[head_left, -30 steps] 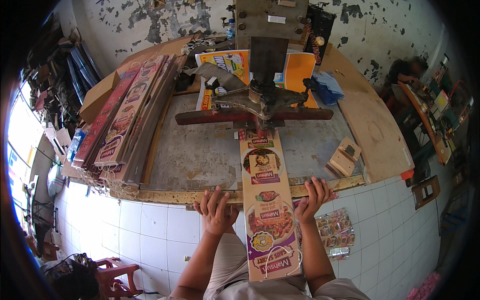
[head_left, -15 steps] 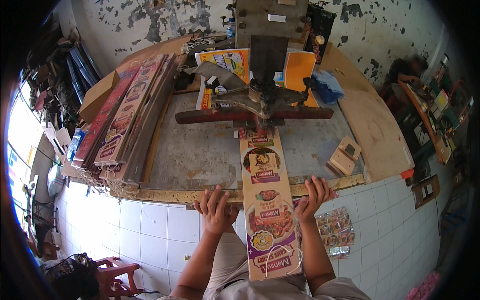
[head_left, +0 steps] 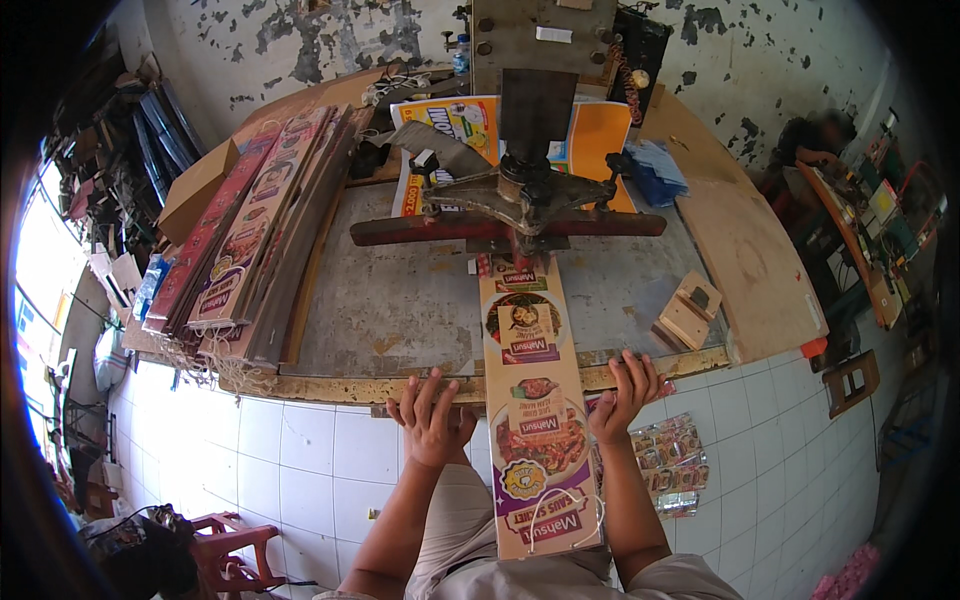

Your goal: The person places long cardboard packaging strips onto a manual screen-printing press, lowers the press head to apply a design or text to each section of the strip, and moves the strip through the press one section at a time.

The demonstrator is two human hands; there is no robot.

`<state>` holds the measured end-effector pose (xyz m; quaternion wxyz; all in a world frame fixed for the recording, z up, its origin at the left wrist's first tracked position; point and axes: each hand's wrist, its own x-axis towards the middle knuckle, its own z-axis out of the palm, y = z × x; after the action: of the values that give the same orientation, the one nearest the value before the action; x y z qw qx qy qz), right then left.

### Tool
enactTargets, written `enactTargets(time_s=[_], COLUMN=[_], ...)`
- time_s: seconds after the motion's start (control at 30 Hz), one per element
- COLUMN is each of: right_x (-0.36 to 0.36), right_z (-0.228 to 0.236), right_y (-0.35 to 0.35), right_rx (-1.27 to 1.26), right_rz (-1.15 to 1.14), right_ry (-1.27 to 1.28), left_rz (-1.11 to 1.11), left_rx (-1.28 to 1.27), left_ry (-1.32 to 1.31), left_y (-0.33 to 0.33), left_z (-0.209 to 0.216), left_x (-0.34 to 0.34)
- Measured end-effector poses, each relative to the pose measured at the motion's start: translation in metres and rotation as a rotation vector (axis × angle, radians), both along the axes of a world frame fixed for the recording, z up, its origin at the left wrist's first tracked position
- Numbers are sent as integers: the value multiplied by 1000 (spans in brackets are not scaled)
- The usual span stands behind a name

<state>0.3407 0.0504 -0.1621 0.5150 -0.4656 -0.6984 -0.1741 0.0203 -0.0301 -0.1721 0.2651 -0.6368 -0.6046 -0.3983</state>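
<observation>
Strip (head_left: 535, 405) of printed card juts toward me off the bench (head_left: 400, 310), its far end under the press (head_left: 520, 225). I see the left hand (head_left: 428, 425) and right hand (head_left: 618, 408) either side, fingers spread at the bench edge, apparently gripping nothing. I judge the strip to be in position; whether it is already pressed, I can't tell. Its dark-red labels (head_left: 541, 425) carry pale lettering, upside down. Beyond, left, a stack (head_left: 245, 240) holds similar strips, finished or waiting.

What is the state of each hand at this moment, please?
Left hand: open, holding nothing, at the table edge.
Right hand: open, beside the printed strip; contact cannot be told.
</observation>
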Motion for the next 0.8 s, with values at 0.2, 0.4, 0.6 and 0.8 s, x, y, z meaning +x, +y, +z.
enactTargets(time_s=[0.2, 0.4, 0.6, 0.8], right_x=[0, -2, -1, -2], right_z=[6, 8, 7, 8], right_y=[-2, -3, -3, -3], right_rx=[-15, -19, -25, -21], right_rz=[-12, -17, -12, -5], right_ry=[-25, -26, -19, -19], left_rz=[-2, 4, 9, 7], left_rx=[-7, -11, -21, -9], left_ry=[-5, 3, 7, 10], left_y=[0, 0, -1, 1], left_z=[0, 2, 2, 2], left_x=[0, 1, 1, 0])
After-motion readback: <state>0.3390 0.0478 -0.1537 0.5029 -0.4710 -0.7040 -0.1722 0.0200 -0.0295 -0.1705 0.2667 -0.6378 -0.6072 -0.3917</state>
